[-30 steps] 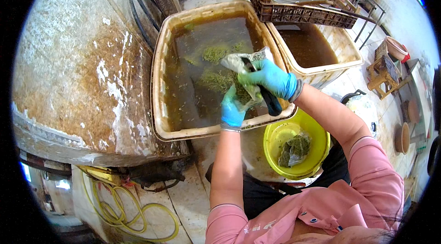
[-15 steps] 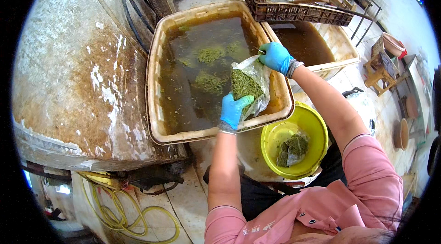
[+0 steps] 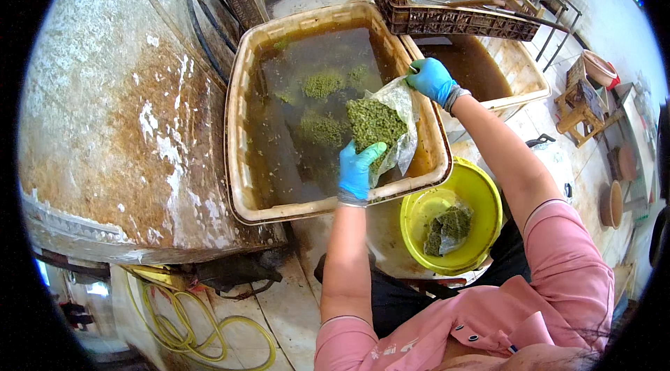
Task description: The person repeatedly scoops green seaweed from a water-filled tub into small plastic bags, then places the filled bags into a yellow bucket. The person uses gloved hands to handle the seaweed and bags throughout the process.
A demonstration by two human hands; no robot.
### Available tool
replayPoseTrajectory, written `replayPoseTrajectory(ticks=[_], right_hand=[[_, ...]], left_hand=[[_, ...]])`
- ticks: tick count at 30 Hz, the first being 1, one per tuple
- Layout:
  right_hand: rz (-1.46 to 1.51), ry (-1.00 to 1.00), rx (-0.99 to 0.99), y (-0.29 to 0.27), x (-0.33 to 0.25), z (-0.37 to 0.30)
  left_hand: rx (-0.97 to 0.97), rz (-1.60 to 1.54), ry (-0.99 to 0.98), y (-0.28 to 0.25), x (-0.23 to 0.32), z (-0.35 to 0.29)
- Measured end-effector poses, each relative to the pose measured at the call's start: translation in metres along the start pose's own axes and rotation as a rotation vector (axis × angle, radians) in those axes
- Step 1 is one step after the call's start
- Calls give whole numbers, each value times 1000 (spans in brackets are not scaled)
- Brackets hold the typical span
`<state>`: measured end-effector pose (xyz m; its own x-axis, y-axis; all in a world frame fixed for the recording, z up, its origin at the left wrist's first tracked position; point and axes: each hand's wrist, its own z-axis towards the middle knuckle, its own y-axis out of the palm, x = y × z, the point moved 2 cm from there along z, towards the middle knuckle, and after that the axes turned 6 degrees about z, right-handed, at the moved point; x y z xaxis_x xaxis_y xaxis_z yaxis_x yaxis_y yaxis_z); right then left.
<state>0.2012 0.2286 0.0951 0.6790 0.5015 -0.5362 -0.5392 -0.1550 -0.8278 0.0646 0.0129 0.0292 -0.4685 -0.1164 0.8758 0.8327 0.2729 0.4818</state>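
Both of my hands wear blue gloves. My right hand [image 3: 430,81] pinches the top edge of a clear plastic bag [image 3: 408,127] over the right side of a large cream tub. A block of green, grainy plant-like matter [image 3: 377,123] shows out of the bag's open side. Under its lower left corner is my left hand [image 3: 356,170], closed on the block with the thumb on top and the other fingers hidden beneath. Loose green clumps [image 3: 322,85] float in the tub's murky brown water. The tub's rim [image 3: 237,141] is stained.
A yellow-green bucket [image 3: 412,231] by my legs holds another bag of green matter [image 3: 448,230]. Beyond, a second tub [image 3: 527,74] of brown water carries a dark crate [image 3: 460,22] with a sieve. A stained slab [image 3: 118,134] stands left; a yellow hose [image 3: 227,353] lies on the floor.
The bag has been pulled back further toward the right hand, so more of the green block lies bare. Both hands have shifted only slightly.
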Motion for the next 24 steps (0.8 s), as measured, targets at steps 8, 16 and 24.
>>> replayPoseTrajectory(ticks=[8,16,24], right_hand=[[1155,305,-269,44,-8,-36],[665,109,-130,27,-73,-74],[-123,-308,-261,27,-112,-50]], left_hand=[[27,-90,64,-11,4,7],[81,-128,27,-18,-9,4],[390,-269,-200,-46,-29,24]])
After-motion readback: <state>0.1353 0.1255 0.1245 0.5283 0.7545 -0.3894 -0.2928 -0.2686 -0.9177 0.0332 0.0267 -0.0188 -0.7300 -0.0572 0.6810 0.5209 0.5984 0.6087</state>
